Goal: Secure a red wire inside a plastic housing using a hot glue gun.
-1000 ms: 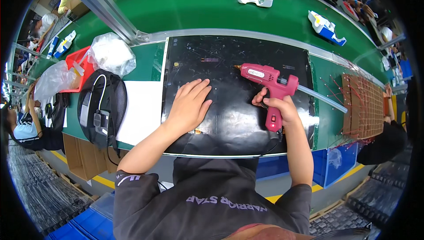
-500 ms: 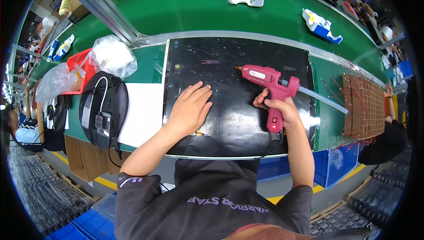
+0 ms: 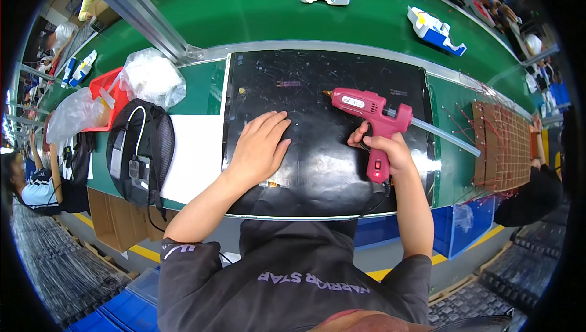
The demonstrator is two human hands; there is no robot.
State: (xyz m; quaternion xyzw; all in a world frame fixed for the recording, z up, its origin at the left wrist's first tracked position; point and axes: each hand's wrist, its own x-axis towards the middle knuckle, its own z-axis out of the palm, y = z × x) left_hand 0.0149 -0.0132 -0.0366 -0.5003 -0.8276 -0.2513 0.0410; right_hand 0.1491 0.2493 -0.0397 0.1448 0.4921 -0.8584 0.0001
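My right hand (image 3: pixel 392 152) is wrapped round the handle of a pinkish-red hot glue gun (image 3: pixel 379 126), thumb at the back of the grip. The gun's brass nozzle points left, and a long translucent glue stick (image 3: pixel 445 137) sticks out of its rear. Beneath it is a black work mat (image 3: pixel 329 194). On the left half of the mat my left hand (image 3: pixel 259 149) rests palm down, fingers stretched out and holding nothing. A small thin purplish piece (image 3: pixel 288 84) lies farther back on the mat.
Left of the mat are white paper (image 3: pixel 194 155), a black mesh bag (image 3: pixel 143 149), a red bin (image 3: pixel 108 97) and plastic bags. A cardboard block with red wires (image 3: pixel 503 146) stands right. Beyond runs a green conveyor (image 3: pixel 256 21) carrying white-and-blue housings (image 3: pixel 436 32). Other people work at both sides.
The white-and-blue housings on the conveyor have shifted left. My left hand's fingers have drawn slightly closer together. My right hand still holds the glue gun in nearly the same place.
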